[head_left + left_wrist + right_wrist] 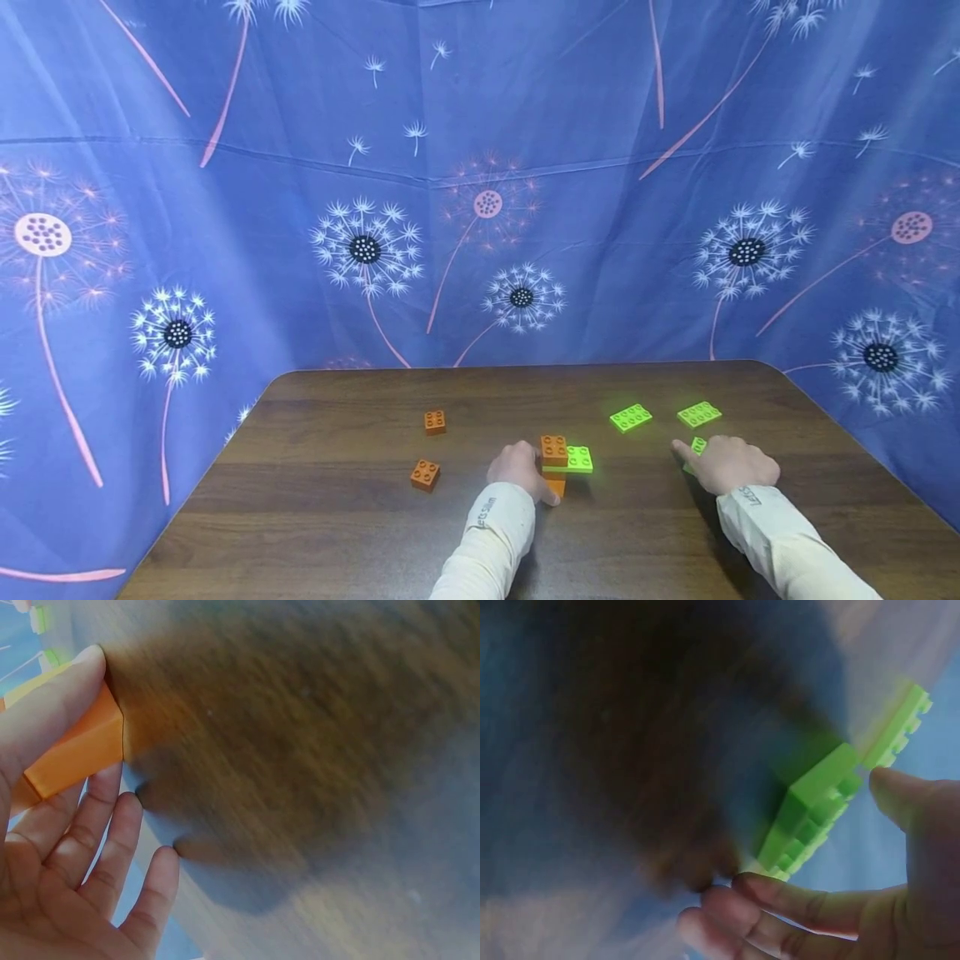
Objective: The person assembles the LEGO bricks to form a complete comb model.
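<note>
Spanning the lower frame, a brown wooden table (337, 533) meets a blue dandelion-print curtain (285, 250) along its back edge; its left edge slants to the lower left. Left of centre, a farther orange block (435, 422) and a nearer orange block (425, 474) sit well inside that edge, wood showing around both. Just right of lower centre, the left hand (519, 473) has thumb and fingers clamped on the lower orange part (555, 486) of a stack. Above it, a green plate (580, 459) juts rightward past the upper orange block (554, 450), overhanging the wood. A wide stretch of tabletop separates this stack from the right hand. Toward the back edge, a first green piece (631, 418) and a second green piece (700, 414) lie apart. Nearer, the right hand (731, 463) reaches around a third green piece (699, 445), partly hidden, thumb and fingers apart; whether a fingertip touches it, I cannot tell. The right edge slants beyond.
</note>
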Available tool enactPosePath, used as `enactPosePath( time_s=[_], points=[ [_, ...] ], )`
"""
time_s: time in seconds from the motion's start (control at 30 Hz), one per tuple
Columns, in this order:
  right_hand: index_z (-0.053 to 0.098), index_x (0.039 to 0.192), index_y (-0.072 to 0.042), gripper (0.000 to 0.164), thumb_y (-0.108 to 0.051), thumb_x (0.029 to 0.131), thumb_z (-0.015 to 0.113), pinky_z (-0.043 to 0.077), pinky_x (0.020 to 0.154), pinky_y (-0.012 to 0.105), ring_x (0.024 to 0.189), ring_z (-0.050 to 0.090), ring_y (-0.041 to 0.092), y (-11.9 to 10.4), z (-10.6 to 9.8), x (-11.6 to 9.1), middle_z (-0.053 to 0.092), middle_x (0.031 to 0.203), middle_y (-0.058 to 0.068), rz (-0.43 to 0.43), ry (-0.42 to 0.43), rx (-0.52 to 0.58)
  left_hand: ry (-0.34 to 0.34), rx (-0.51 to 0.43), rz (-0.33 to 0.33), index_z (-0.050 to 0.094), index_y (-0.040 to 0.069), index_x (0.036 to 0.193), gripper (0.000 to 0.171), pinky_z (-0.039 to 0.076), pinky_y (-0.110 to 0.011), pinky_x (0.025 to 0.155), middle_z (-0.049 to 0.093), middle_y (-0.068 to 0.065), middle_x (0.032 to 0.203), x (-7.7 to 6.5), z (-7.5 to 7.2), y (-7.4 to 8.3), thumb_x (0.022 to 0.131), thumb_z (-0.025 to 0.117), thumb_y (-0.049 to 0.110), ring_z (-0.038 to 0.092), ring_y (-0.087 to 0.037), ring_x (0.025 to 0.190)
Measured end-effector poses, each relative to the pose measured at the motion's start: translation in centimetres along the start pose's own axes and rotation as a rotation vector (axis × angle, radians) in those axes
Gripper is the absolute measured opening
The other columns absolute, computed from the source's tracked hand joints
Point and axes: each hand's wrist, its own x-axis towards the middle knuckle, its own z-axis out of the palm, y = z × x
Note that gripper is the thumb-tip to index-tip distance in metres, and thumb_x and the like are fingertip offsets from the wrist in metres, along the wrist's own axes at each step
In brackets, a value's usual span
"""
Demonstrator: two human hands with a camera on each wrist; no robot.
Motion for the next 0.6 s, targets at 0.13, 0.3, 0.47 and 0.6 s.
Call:
enactPosePath(
  time_s=[0.13,0.3,0.47,0.6],
  points=[
    [0.066,0.098,0.012,0.070,-0.057,0.098,0.053,0.050,0.063,0.053,0.080,0.065,0.049,0.1,0.3,0.4,0.065,0.092,0.034,0.011,0.006,0.017,-0.004,-0.011,-0.002,0.078,0.008,0.097,0.046,0.054,-0.039,0.073,0.073,-0.003,0.082,-0.1,-0.1,0.1,0.058,0.100,0.016,0.067,-0.023,0.079],
    [0.065,0.099,0.012,0.046,-0.032,0.091,0.065,0.051,0.065,0.057,0.083,0.064,0.054,-0.2,0.2,0.4,0.064,0.093,0.036,0.003,0.017,0.032,0.006,-0.008,0.002,0.078,0.008,0.099,0.048,0.054,-0.039,0.074,0.073,-0.003,0.083,-0.1,-0.1,0.1,0.058,0.100,0.016,0.068,-0.024,0.081],
    [0.065,0.097,0.007,0.039,-0.031,0.088,0.070,0.049,0.060,0.057,0.077,0.063,0.049,-1.1,-0.4,-0.8,0.064,0.086,0.031,-0.079,0.060,0.063,0.004,-0.010,0.006,0.078,0.008,0.101,0.050,0.054,-0.039,0.074,0.074,-0.004,0.085,-0.2,0.0,0.0,0.058,0.100,0.016,0.069,-0.024,0.083],
    [0.066,0.103,0.002,0.036,-0.030,0.088,0.072,0.047,0.056,0.054,0.072,0.063,0.038,-2.3,-0.8,-1.9,0.065,0.083,0.020,-0.199,0.106,0.110,0.000,-0.007,0.006,0.078,0.008,0.103,0.052,0.055,-0.039,0.076,0.075,-0.005,0.088,-0.2,-0.1,0.0,0.057,0.100,0.016,0.069,-0.025,0.086]
  ],
)
